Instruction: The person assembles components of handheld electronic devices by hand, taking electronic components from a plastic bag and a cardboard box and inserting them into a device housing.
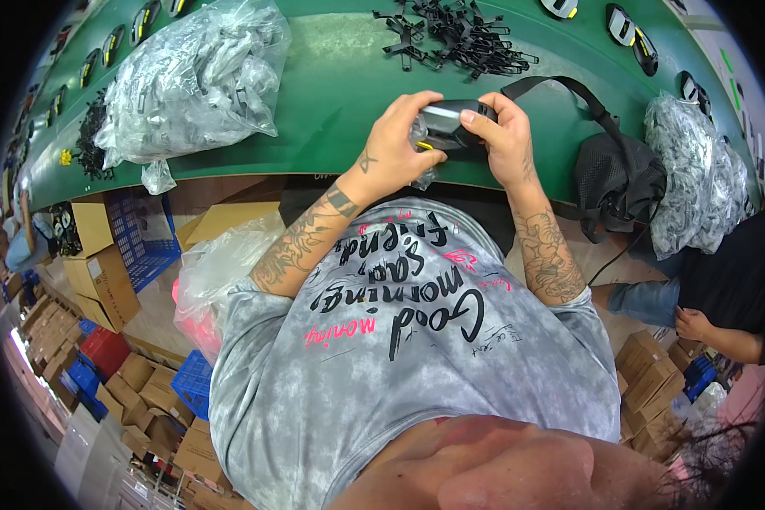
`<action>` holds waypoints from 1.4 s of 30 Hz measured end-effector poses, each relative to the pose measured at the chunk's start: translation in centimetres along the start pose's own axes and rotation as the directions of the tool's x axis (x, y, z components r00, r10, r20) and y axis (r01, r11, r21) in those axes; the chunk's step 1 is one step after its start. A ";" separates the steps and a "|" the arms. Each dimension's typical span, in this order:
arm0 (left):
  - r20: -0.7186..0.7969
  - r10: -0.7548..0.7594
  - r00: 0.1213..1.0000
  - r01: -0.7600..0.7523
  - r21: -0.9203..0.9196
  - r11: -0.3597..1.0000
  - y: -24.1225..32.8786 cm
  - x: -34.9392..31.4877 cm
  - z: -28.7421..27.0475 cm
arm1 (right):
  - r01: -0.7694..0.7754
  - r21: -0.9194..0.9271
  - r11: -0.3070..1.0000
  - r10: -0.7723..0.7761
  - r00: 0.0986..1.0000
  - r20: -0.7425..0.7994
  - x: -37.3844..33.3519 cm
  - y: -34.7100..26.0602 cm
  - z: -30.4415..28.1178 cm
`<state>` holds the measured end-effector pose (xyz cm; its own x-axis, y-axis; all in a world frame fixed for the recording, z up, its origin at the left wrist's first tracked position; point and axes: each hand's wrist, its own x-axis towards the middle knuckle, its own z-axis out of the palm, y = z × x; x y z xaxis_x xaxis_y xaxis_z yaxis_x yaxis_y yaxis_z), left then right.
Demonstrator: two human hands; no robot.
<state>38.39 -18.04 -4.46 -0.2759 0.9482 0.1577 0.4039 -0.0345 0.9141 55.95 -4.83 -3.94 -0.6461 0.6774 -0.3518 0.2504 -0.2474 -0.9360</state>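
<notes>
Both hands are at the table's near edge, holding one black and grey plastic housing (444, 119) with a small yellow accent. My left hand (397, 140) grips its left end, the fingers over the far side and the thumb near the yellow part. My right hand (503, 136) closes round the right end, with its thumb lying on the top face. Some clear plastic (417, 130) shows beside the left fingers; what it belongs to is partly hidden. Beyond the hands lies a pile of black plastic clips or brackets (467, 38).
The green table (331, 102) carries a large clear bag of wrapped parts (200, 85) at left and another bag (697, 174) at right. A black strapped pouch (619, 178) hangs over the edge. Similar housings (631, 38) lie farther back. Another person's hand (695, 325) is at right.
</notes>
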 end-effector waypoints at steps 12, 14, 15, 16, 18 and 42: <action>-0.303 -0.301 0.904 0.421 0.518 0.744 1.5 15.8 -13.4 | 0.294 0.315 0.903 -0.262 0.955 -0.139 -0.5 2.4 1.2; -0.347 -0.382 0.856 0.516 0.540 0.665 -0.8 19.1 -15.8 | 0.284 0.304 0.909 -0.268 0.959 -0.093 -0.3 2.1 1.4; -0.417 -0.275 0.866 0.489 0.595 0.638 -4.2 20.0 -16.5 | 0.291 0.329 0.898 -0.277 0.957 -0.090 -0.3 2.1 1.4; -0.461 -0.166 0.872 0.460 0.652 0.603 -6.2 20.2 -16.8 | 0.294 0.353 0.888 -0.277 0.956 -0.099 -0.5 2.4 1.4; -0.428 -0.077 0.901 0.360 0.634 0.685 -3.8 20.3 -14.1 | 0.336 0.309 0.890 -0.314 0.942 -0.118 -1.5 3.1 1.0; -0.452 -0.012 0.892 0.106 0.183 0.977 7.7 0.2 -18.7 | 0.418 0.033 0.908 -0.412 0.904 -0.117 -3.0 -1.5 2.6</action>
<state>25.13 -23.99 9.62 -0.6448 0.7037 0.2984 0.5253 0.1243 0.8418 55.66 -8.26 -1.48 -0.6029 0.7949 0.0685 -0.0667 0.0353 -0.9971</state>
